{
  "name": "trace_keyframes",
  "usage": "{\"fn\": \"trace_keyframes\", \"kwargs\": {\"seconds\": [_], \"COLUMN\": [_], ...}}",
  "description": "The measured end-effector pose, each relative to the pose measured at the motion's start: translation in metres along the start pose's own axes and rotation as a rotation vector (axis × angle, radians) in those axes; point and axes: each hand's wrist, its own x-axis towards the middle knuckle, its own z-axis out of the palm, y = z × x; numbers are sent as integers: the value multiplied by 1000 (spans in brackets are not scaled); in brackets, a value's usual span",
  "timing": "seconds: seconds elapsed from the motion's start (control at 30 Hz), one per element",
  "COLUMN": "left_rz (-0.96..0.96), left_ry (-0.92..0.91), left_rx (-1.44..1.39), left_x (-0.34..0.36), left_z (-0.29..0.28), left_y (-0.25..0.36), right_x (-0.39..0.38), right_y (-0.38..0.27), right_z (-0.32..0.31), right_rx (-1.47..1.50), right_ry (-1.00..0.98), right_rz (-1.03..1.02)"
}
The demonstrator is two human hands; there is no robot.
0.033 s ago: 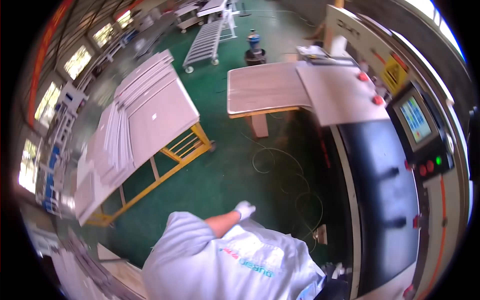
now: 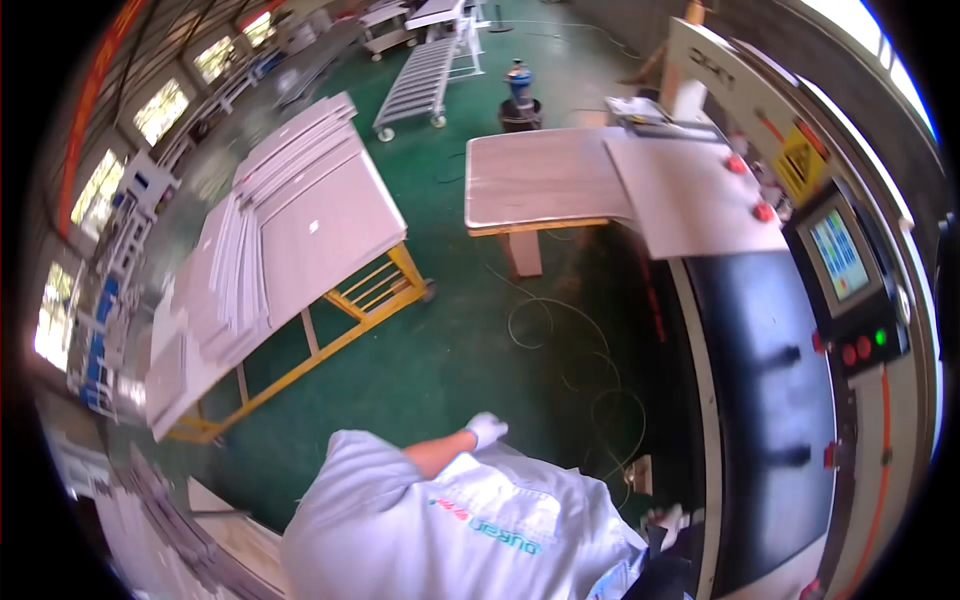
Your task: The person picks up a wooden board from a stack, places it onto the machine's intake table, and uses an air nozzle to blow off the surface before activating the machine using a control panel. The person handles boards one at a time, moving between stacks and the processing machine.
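My left hand (image 2: 487,430), in a white glove, is held in front of my light shirt above the green floor. Its fingers look curled in, and nothing shows in them. Close to the lower front edge of the machine (image 2: 710,430) is my right hand (image 2: 668,521), also gloved. It is small and blurred beside a dark shape, so its grip cannot be made out. Ahead, a large pale panel (image 2: 690,190) lies across the machine's black bed (image 2: 765,340) and reaches toward the side table (image 2: 540,180).
On the left, a yellow-framed cart (image 2: 370,318) carries stacked pale panels (image 2: 320,215). A control screen (image 2: 838,252) with buttons is on the right. A thin hose (image 2: 570,303) loops over the floor. Farther off are a bucket (image 2: 520,115) and a white wheeled rack (image 2: 415,85).
The view has shifted slightly. My left hand sits a little lower and further left in the picture, with its fingers looking more curled. My right hand shows more clearly beside the machine.
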Motion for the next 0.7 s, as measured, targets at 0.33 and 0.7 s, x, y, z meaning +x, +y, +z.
{"fn": "trace_keyframes", "kwargs": {"seconds": [0.33,0.7], "left_rz": [-472,-498], "left_ry": [256,1026], "left_rx": [-268,-1697], "left_x": [-56,-47], "left_z": [-148,-356], "left_y": [-295,-497], "right_x": [-213,-446], "right_y": [59,254], "right_z": [429,672], "right_rx": [-1340,-1393], "right_ry": [-1112,-1434], "right_rz": [-742,-289]}}
